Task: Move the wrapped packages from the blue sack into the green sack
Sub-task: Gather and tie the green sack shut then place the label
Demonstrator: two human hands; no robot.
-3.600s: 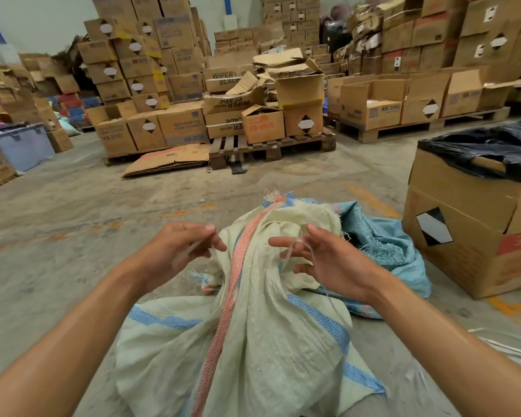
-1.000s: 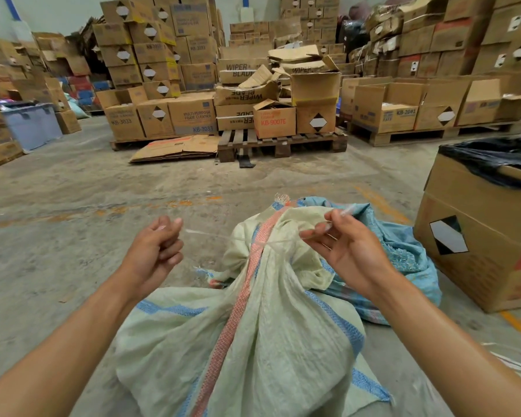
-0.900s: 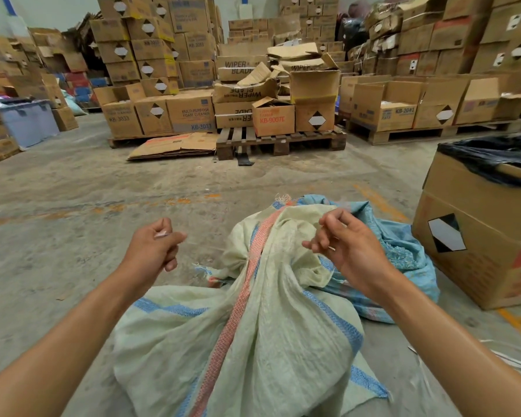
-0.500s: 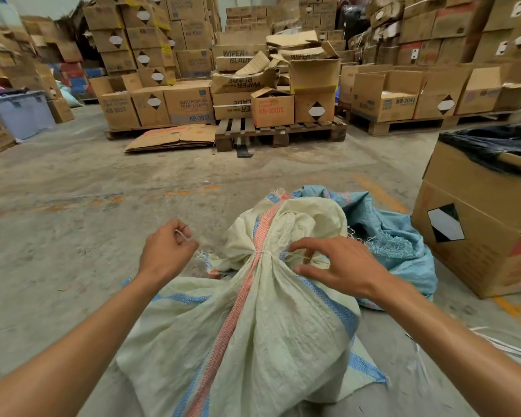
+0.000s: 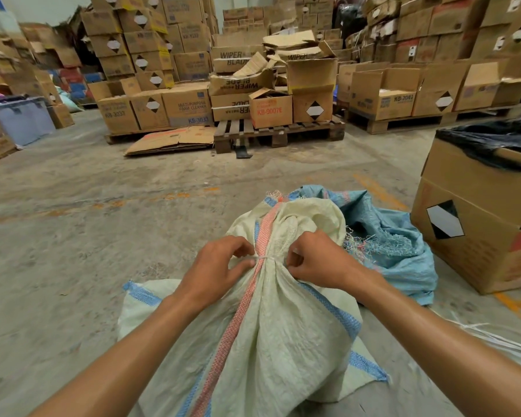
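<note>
The pale green woven sack (image 5: 283,332), with blue and red stripes, lies bulging on the concrete floor in front of me. Its neck is gathered and bound by a thin white string (image 5: 263,258). My left hand (image 5: 215,267) pinches the string's left end at the neck. My right hand (image 5: 316,257) pinches the right end, fingers curled against the gathered cloth. The blue sack (image 5: 394,245) lies crumpled and flat just behind the green one, to the right. No wrapped packages show; the green sack hides its contents.
A large cardboard box (image 5: 478,218) lined with a black bag stands close at the right. Wooden pallets (image 5: 278,133) stacked with cartons fill the background. Flattened cardboard (image 5: 172,139) lies on the floor ahead. A grey bin (image 5: 21,118) is at far left. White straps (image 5: 491,335) lie at right.
Both hands came down from holding the string stretched in the air to the sack's neck. The string now sits tight around the gathered neck, with each hand pinching an end.
</note>
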